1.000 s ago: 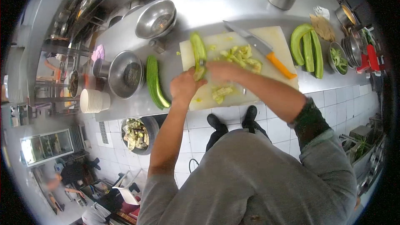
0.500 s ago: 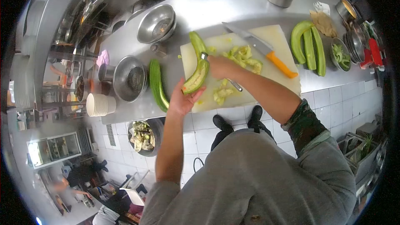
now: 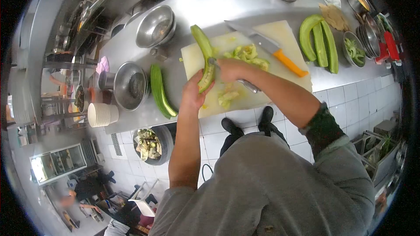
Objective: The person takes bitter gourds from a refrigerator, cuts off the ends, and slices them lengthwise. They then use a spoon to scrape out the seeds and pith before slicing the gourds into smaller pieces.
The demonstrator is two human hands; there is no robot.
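My left hand [image 3: 194,92] is wrapped round the near end of a halved cucumber [image 3: 201,39], its cut, seedy side partly facing up. In my closed right hand [image 3: 230,71] is a metal spoon [image 3: 248,86]; its head touches the cut face, and its handle sticks out behind the fist. Both hands are over a white cutting board [image 3: 280,30]. Heaps of pale green pulp [image 3: 246,55] lie on it beside my right hand, with more pulp close to the near edge. A large knife [image 3: 288,62] with an orange handle rests across the board's right side.
Left of the board lies another cucumber piece [image 3: 161,91], near metal bowls [image 3: 131,86] and stacked paper cups [image 3: 103,114]. Hollowed cucumber pieces [image 3: 321,43] and a bowl of green strips [image 3: 353,49] are at right. A pot of scraps [image 3: 164,142] stands below the counter edge.
The cucumber half has turned more upright and shifted slightly left in my left hand. My right hand keeps the spoon on its cut face. The whole view has shifted slightly.
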